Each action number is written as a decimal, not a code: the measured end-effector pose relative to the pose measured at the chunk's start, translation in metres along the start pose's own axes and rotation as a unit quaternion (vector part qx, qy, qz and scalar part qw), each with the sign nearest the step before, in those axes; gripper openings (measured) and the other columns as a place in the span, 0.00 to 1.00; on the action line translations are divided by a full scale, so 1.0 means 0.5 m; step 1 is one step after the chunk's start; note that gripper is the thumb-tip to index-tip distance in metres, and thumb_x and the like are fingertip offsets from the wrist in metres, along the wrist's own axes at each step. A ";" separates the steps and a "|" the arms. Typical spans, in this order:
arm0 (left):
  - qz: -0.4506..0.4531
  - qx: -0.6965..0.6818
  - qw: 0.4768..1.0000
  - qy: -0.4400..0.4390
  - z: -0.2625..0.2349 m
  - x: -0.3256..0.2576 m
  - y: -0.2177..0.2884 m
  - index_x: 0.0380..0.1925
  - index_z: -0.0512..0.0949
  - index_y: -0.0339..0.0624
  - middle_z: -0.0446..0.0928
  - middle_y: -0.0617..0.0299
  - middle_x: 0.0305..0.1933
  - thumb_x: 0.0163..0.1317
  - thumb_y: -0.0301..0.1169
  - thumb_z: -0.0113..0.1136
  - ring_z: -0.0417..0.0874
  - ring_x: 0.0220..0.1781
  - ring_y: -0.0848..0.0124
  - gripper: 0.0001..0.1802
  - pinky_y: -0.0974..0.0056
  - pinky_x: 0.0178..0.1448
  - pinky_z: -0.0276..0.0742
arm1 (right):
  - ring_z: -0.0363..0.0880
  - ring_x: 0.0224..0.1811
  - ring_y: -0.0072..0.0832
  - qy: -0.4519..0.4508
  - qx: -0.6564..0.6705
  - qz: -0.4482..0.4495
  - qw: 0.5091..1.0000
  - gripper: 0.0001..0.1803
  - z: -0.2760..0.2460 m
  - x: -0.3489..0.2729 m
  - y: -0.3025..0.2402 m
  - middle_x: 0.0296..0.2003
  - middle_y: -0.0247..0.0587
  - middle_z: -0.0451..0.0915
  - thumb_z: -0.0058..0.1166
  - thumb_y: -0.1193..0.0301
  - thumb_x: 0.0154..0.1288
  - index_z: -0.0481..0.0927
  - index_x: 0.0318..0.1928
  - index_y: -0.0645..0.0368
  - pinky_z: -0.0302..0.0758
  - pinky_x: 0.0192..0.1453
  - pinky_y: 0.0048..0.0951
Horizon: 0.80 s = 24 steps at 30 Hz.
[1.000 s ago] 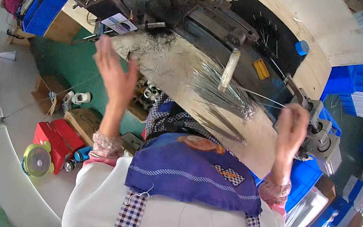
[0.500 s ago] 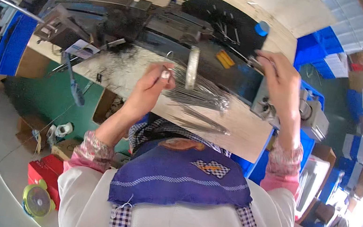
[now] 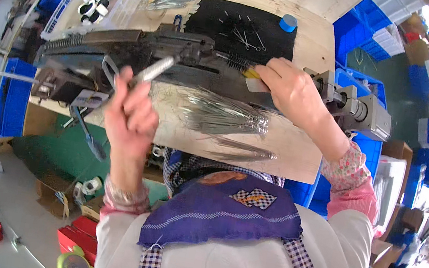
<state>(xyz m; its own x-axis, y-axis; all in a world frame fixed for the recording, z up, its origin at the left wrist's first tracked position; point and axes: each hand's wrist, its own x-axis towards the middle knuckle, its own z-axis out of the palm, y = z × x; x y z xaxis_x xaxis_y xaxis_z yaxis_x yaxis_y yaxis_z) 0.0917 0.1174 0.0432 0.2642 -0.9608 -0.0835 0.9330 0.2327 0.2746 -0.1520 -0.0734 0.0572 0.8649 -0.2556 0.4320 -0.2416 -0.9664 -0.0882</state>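
My left hand is raised in front of the long dark bench machine, partly blurred, its fingers partly curled. A thin grey looped wire rises from its fingertips. Just beside those fingers, a silver lever handle slants up to the machine; whether they touch is unclear. Over the machine's right part, my right hand has its fingers drawn together at a yellow piece and a pale flat piece. What exactly it grips is hidden. Bundles of thin metal wires lie on the bench below.
Behind the machine, a black mat carries several small looped wires, with a blue cap at its edge. A clear bin and black-and-white rings are at the back left. A motor-like unit and blue crates stand right.
My left hand has moved left with the looped wire. The silver handle has swung from upright to slanting left. My right hand has moved left onto the yellow piece. The view has shifted.
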 end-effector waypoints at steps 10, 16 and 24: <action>-0.005 0.771 0.611 -0.178 0.031 0.220 -0.229 0.28 0.84 0.40 0.78 0.48 0.22 0.59 0.40 0.56 0.81 0.27 0.53 0.16 0.57 0.32 0.73 | 0.78 0.39 0.44 -0.023 -0.057 0.083 0.995 0.09 0.029 0.127 0.140 0.35 0.46 0.76 0.56 0.74 0.57 0.78 0.39 0.63 0.74 0.45 0.39; 0.193 0.897 0.354 -0.182 0.044 0.222 -0.187 0.24 0.82 0.42 0.80 0.54 0.25 0.56 0.37 0.56 0.83 0.30 0.58 0.11 0.58 0.35 0.78 | 0.77 0.35 0.39 -0.120 0.161 0.019 0.979 0.11 -0.020 0.040 0.093 0.31 0.43 0.76 0.61 0.71 0.55 0.78 0.36 0.63 0.72 0.41 0.36; 0.507 0.807 0.265 -0.148 0.017 0.172 -0.103 0.38 0.81 0.44 0.77 0.62 0.36 0.54 0.24 0.57 0.81 0.32 0.70 0.10 0.68 0.29 0.77 | 0.80 0.37 0.43 0.086 0.237 -0.018 0.967 0.09 0.049 0.105 0.042 0.33 0.44 0.81 0.58 0.70 0.57 0.80 0.38 0.60 0.77 0.42 0.35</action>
<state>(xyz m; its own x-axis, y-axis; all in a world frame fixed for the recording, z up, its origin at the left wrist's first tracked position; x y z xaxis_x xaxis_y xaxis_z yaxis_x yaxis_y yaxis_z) 0.0642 0.0212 0.0300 -0.0740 -0.5529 0.8300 -0.9629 0.2560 0.0847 -0.1008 -0.1077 0.0559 0.7728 -0.2534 0.5819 0.0513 -0.8889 -0.4552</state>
